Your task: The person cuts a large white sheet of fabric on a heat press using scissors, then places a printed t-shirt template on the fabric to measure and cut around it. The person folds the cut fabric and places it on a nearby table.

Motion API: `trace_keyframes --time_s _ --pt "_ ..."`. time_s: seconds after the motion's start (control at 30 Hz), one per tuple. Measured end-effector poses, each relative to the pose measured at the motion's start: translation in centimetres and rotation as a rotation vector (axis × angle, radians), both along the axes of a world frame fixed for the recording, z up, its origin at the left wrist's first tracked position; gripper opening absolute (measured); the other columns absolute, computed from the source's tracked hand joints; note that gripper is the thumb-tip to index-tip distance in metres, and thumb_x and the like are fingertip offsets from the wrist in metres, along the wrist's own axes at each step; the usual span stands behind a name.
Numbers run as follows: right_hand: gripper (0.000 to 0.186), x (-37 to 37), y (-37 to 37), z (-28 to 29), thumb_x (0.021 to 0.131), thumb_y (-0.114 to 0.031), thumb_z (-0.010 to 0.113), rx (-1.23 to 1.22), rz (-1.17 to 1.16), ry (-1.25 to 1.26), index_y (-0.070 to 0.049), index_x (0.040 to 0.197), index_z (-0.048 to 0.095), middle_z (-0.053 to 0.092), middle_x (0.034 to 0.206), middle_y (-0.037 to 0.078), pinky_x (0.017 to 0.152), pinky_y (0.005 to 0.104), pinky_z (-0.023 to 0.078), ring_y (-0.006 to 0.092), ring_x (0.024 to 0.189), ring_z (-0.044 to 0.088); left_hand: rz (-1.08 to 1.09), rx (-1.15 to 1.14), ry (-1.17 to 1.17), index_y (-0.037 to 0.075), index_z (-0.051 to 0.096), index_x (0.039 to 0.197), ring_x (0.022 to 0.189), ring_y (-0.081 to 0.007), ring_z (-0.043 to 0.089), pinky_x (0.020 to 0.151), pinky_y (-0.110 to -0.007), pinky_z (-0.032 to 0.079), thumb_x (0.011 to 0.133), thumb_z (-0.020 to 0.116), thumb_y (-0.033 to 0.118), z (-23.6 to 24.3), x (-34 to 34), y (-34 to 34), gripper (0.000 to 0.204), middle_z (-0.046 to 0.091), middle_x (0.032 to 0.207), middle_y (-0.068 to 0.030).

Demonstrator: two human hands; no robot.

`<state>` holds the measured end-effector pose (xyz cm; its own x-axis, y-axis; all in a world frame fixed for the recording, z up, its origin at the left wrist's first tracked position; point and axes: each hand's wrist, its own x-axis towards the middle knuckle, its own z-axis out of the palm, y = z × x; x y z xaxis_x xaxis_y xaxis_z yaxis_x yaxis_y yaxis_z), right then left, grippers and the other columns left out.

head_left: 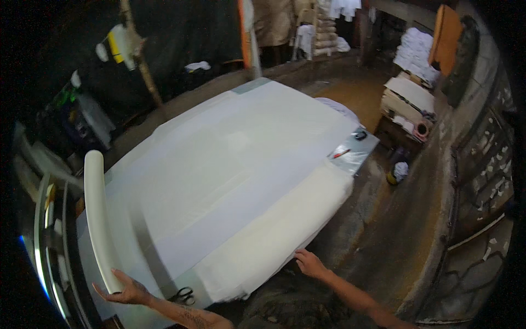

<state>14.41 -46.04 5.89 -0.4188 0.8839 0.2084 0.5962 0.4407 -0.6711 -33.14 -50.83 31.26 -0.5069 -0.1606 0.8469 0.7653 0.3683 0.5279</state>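
Cream cloth (279, 233) lies in a thick, long band along the near right side of a table (364, 148), over a spread of paler, bluish-white sheeting (235, 142). It looks soft and matte, with a warmer tint than the layers beneath; its outer edge is rounded and slightly bunched, and the corner nearest the person sags in small rumples.

The right hand (311, 264) is at the near outer edge of this cloth, fingers curled in against it; whether they pinch the fabric I cannot tell. The left hand (125, 289) is at the near end of a smooth, off-white roll (97, 208) along the table's left side, with thumb and fingers spread around that end; how firmly it grips is unclear. Beside the left forearm are the dark handles of scissors (185, 296). A small red item (341, 154) lies past the cloth's far end, near a black object (360, 135).
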Motion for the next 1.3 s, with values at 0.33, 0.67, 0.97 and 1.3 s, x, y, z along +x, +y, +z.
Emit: trace_keyframes --time_s 0.33,0.67,0.97,1.3 --pt "0.026 30.8 15.8 -3.8 0.086 -0.016 0.062 -0.472 -0.538 -0.157 0.000 0.106 0.060 0.061 0.107 0.018 0.083 0.0411 0.049 0.0335 0.099 0.060 -0.525 0.076 -0.231 0.012 0.032 0.137 0.108 -0.0329 0.055 0.088 -0.041 0.057 0.085 0.064 0.011 -4.0 27.8 30.7 0.061 0.036 0.129 -0.0170" --pt "0.038 53.8 8.0 -9.7 0.084 -0.028 0.065 -1.182 -1.102 -0.131 -0.001 0.111 0.063 0.067 0.095 0.013 0.073 0.0369 0.051 0.0249 0.086 0.064 -1.136 0.010 -0.347 0.010 0.033 0.138 0.118 -0.0319 0.047 0.093 -0.046 0.051 0.083 0.065 0.009 -3.8 56.1 54.1 0.064 0.035 0.138 -0.0145" --pt "0.039 72.5 12.8 -24.6 0.086 -0.033 0.063 -1.286 -1.187 0.166 0.001 0.107 0.065 0.066 0.090 0.015 0.070 0.0378 0.050 0.0218 0.082 0.062 -1.749 0.077 -0.728 0.012 0.034 0.140 0.119 -0.0295 0.044 0.099 -0.043 0.040 0.083 0.065 0.010 -6.6 86.6 65.8 0.065 0.032 0.141 -0.0117" --pt "0.045 101.3 53.3 -6.5 0.089 -0.041 0.061 -0.517 -0.983 0.865 -0.008 0.118 0.057 0.061 0.104 0.003 0.078 0.0318 0.047 0.0131 0.094 0.056 -2.009 -0.070 -1.315 0.014 0.028 0.143 0.098 -0.0278 0.057 0.090 -0.039 0.045 0.076 0.070 0.010 -5.0 113.0 76.9 0.079 0.055 0.111 -0.0168"
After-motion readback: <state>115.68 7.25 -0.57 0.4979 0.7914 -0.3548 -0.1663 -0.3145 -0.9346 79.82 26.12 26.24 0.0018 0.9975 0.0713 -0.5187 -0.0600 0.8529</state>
